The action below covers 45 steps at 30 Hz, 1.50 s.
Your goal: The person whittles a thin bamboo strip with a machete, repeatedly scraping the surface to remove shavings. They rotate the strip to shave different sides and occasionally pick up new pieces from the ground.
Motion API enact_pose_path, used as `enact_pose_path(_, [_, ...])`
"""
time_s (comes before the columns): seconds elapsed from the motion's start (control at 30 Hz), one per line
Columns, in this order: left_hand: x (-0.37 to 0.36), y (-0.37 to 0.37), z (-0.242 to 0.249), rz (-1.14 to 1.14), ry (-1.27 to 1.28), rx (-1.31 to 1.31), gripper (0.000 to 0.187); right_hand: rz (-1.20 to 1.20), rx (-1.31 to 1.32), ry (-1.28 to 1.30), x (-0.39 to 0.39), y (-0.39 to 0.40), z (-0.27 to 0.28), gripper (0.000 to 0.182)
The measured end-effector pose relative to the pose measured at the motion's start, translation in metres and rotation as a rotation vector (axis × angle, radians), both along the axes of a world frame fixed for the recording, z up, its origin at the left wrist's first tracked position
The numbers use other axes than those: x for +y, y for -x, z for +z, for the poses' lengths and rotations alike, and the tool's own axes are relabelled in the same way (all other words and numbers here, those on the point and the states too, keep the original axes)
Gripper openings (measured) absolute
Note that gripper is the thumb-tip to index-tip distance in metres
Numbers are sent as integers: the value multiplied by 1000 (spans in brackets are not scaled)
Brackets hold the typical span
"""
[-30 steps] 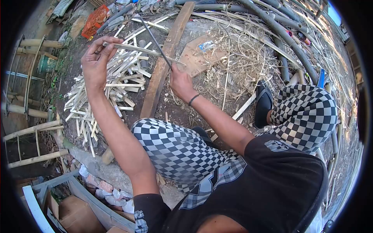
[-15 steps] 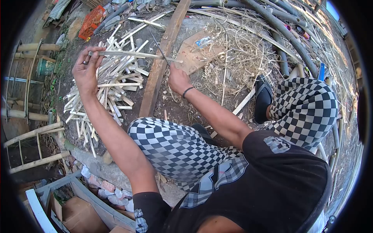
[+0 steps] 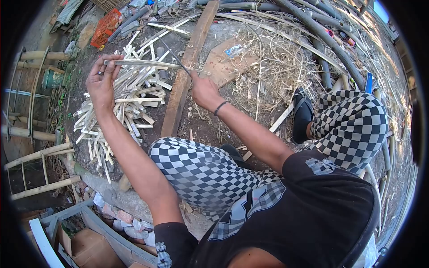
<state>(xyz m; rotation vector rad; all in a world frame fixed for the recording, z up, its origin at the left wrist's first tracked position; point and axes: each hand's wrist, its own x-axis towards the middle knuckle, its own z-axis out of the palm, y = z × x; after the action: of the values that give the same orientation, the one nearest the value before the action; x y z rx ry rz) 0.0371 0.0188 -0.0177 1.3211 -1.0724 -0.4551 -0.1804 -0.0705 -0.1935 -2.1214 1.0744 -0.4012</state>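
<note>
My left hand (image 3: 102, 85), with a ring on one finger, pinches the left end of a thin bamboo strip (image 3: 149, 63). The strip runs rightward, nearly level, across a wooden plank (image 3: 182, 85). In my right hand (image 3: 206, 93) is a knife whose slim dark blade (image 3: 173, 52) slants up to the left and crosses the strip near its right part. The handle is hidden inside my fist. Below and behind the strip lies a loose pile of split bamboo pieces (image 3: 129, 105).
Curly shavings (image 3: 279, 67) cover the ground right of the plank, around a flat brown board (image 3: 225, 62). Long bamboo poles (image 3: 321, 38) curve along the upper right. An orange crate (image 3: 105, 27) stands at upper left. My checkered knee (image 3: 196, 165) is by the plank's near end.
The knife blade has swung to lean further left, and my right hand has shifted slightly left and down. My left hand, still holding the strip, has moved slightly right.
</note>
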Motion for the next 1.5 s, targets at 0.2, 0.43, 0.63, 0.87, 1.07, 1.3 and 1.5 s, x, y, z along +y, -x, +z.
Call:
enact_pose_path(0.2, [4,1,-1,9,-26,-46,16,-107,84,-22,-3,8,-86,35])
enact_pose_path(0.43, [-6,1,5,-4,-23,-50,19,-2,78,0,4,15,-37,31])
enact_pose_path(0.63, [-6,4,3,2,-11,-56,18,-146,225,-116,-25,20,-95,32])
enact_pose_path(0.87, [-8,8,7,-16,-15,-28,18,-84,244,-116,0,49,-127,29])
enact_pose_path(1.07, [-14,9,8,-19,18,-29,20,-98,285,-98,-22,37,-99,34])
enact_pose_path(1.3, [-17,34,17,55,-1,-81,19,-181,298,-139,4,70,-135,38])
enact_pose_path(1.5, [-27,54,20,78,54,-82,19,-240,147,-233,-12,64,-114,31])
